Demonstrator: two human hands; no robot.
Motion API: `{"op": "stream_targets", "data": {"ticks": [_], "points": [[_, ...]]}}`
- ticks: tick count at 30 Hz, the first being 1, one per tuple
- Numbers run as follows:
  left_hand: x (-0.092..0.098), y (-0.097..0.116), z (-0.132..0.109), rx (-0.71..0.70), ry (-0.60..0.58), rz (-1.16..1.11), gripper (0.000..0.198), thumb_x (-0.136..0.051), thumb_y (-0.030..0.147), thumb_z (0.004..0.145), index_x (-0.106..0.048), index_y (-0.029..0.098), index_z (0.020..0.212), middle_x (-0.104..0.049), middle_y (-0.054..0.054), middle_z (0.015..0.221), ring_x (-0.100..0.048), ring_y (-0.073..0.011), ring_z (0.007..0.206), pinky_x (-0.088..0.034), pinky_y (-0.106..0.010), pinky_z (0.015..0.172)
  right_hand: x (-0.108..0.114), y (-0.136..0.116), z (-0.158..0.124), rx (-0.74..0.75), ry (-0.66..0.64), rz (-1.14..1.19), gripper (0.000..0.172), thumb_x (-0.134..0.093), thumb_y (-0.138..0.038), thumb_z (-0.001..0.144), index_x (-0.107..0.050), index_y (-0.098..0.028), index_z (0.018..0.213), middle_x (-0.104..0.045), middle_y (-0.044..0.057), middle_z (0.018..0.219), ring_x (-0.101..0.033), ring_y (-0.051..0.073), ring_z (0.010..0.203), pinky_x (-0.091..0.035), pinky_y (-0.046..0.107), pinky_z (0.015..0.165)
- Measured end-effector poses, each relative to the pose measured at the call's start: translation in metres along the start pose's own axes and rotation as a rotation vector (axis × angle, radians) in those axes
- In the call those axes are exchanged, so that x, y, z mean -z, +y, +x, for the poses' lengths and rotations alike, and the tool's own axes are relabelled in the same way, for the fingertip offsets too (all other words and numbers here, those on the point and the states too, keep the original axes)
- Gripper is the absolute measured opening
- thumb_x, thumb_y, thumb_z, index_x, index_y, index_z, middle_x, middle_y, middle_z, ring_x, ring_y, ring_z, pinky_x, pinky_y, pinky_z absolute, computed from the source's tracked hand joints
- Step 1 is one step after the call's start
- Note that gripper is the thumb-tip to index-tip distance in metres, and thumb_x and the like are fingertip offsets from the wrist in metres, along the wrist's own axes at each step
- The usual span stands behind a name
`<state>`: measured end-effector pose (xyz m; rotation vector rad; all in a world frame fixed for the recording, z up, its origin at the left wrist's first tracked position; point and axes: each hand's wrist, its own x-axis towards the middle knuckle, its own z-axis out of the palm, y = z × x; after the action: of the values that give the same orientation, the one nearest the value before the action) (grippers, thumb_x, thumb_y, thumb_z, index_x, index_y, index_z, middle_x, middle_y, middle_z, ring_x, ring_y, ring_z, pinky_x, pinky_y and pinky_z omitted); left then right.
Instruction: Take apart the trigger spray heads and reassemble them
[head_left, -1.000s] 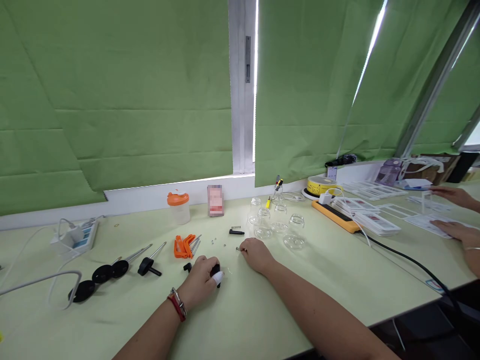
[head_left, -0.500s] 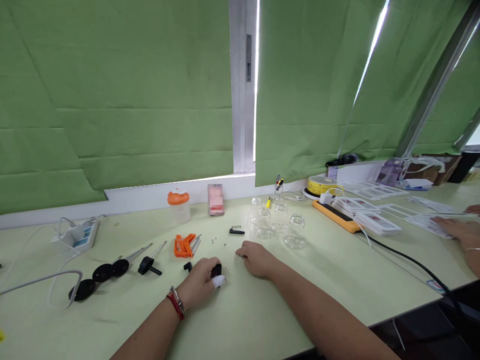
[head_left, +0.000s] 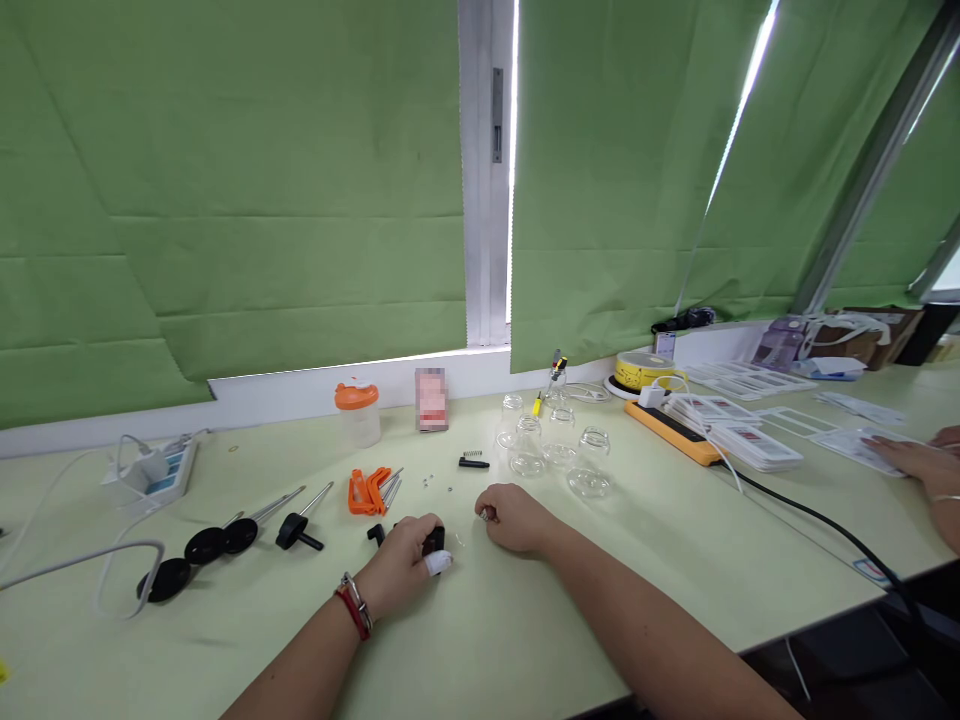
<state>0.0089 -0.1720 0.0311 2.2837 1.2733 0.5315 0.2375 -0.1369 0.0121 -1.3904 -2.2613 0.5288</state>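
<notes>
My left hand (head_left: 397, 568), with white wrapping on its thumb, is closed round a black plastic part (head_left: 434, 541) resting low at the table. Beside its knuckles lies another small black piece (head_left: 376, 536), partly covered by the hand. To the right, my right hand (head_left: 516, 518) pinches a small metal spring (head_left: 484, 514), mostly hidden by the fingertips. Just beyond the hands are a black pen-like piece (head_left: 474, 463), a loose spring (head_left: 472, 453) and several tiny nuts (head_left: 427, 481). Orange-handled hex keys (head_left: 367, 492) lie above my left hand.
Black-handled tools (head_left: 240, 536) and a white power strip (head_left: 169, 470) occupy the left. An orange-lidded cup (head_left: 358, 412) stands at the back. Several upturned glass jars (head_left: 589, 465) sit right of centre, near an orange power strip (head_left: 675, 433). Another person's hand (head_left: 904, 455) rests on papers far right.
My right hand has shifted slightly, and its fingers have curled further over the spring, which shows less. The left hand stays almost still. The other person's hands moved a little.
</notes>
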Motion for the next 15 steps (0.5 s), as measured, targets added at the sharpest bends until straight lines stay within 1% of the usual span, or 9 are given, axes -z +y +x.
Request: {"op": "stream_targets", "data": {"ticks": [3, 8, 15], "points": [[-0.001, -0.0011, 0.0006, 0.001, 0.001, -0.006, 0.016, -0.052, 0.035, 0.076, -0.05, 0.021, 0.081, -0.053, -0.001, 0.079, -0.05, -0.0172, 0.075, -0.041, -0.029, 0.068, 0.0003, 0.0013, 0.0004, -0.037, 0.0, 0.05, 0.03, -0.05, -0.008, 0.063, -0.064, -0.02, 0.087, -0.062, 0.001, 0.077, -0.052, 0.013, 0.068, -0.039, 0.022, 0.062], [-0.0018, -0.0016, 0.0007, 0.009, 0.003, -0.011, 0.015, -0.051, 0.035, 0.076, -0.05, 0.021, 0.081, -0.053, -0.001, 0.079, -0.049, -0.017, 0.074, -0.041, -0.029, 0.067, 0.0021, 0.001, -0.0003, -0.084, 0.013, 0.155, 0.028, -0.051, -0.01, 0.064, -0.063, -0.02, 0.088, -0.062, 0.001, 0.078, -0.052, 0.012, 0.067, -0.04, 0.022, 0.061], [-0.0011, -0.0002, 0.0003, 0.025, 0.0, -0.026, 0.018, -0.052, 0.037, 0.076, -0.051, 0.02, 0.081, -0.054, -0.001, 0.078, -0.048, -0.0172, 0.074, -0.039, -0.028, 0.066, 0.0038, 0.0027, -0.0012, -0.088, 0.019, 0.278, 0.025, -0.054, -0.011, 0.065, -0.061, -0.019, 0.088, -0.06, 0.0, 0.076, -0.052, 0.011, 0.066, -0.041, 0.021, 0.061]]}}
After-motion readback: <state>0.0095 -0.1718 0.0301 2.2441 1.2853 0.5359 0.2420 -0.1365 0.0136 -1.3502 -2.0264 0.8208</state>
